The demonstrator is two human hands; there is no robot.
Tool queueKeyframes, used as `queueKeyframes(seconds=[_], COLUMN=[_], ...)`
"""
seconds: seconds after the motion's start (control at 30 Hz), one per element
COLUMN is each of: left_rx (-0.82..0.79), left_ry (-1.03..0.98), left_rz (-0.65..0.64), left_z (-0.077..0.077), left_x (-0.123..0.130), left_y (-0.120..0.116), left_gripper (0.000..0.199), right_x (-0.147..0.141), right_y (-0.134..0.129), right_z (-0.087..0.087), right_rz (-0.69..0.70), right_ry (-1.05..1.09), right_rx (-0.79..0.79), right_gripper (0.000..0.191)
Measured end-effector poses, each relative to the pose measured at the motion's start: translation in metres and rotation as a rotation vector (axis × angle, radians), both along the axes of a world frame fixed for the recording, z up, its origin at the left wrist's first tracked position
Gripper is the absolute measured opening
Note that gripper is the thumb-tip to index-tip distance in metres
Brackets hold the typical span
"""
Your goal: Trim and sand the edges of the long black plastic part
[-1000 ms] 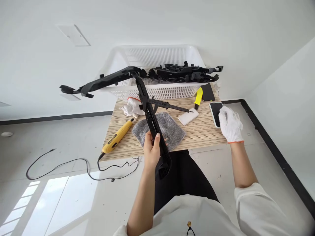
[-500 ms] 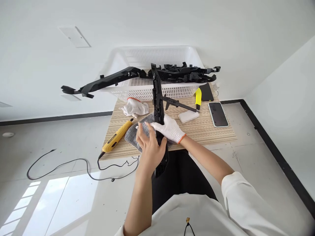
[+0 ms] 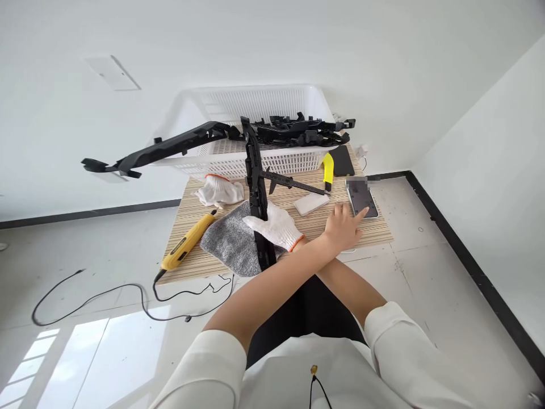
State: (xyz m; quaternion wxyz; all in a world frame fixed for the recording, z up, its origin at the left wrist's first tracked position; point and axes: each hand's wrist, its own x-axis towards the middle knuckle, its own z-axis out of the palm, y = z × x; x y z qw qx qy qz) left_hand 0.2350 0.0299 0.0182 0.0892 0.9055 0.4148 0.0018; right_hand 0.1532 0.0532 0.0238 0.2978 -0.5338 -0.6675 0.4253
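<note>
Gripping a long black plastic part [image 3: 256, 187], the gloved right hand [image 3: 275, 227] is closing its fingers around the strip's lower half and holding it nearly upright over a grey cloth [image 3: 232, 241], with the top end reaching up in front of the white basket [image 3: 221, 162]. Across it, the bare left arm is passing over the right forearm, and the left hand [image 3: 343, 227] is lying open, fingers spread, with one fingertip touching the phone [image 3: 361, 199] at about two o'clock from the cloth. Between the two hands a white block [image 3: 311, 204] is lying on the striped wooden table [image 3: 370, 230], with a black caliper [image 3: 293, 183] just behind it and a yellow knife [image 3: 327, 168] at its one o'clock. At nine o'clock from the cloth a yellow corded tool [image 3: 185, 247] is resting, and a spare white glove [image 3: 218, 191] is sitting at eleven o'clock. More black parts [image 3: 304, 129] are piled in the basket.
</note>
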Motion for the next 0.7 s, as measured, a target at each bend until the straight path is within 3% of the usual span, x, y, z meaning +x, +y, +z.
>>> queueKeyframes(seconds=[0.33, 0.57, 0.7], left_rx=[0.063, 0.093, 0.09], left_ry=[0.06, -0.031, -0.203], left_rz=[0.031, 0.059, 0.067], left_z=[0.005, -0.003, 0.007], left_x=[0.012, 0.011, -0.003], left_y=[-0.001, -0.001, -0.007], left_gripper=[0.064, 0.079, 0.076], right_x=[0.003, 0.003, 0.003], right_y=[0.002, 0.002, -0.001], right_z=[0.002, 0.003, 0.004], right_rz=[0.024, 0.016, 0.014], right_ry=[-0.014, -0.063, -0.086], right_rx=[-0.054, -0.019, 0.023], right_gripper=[0.053, 0.053, 0.052])
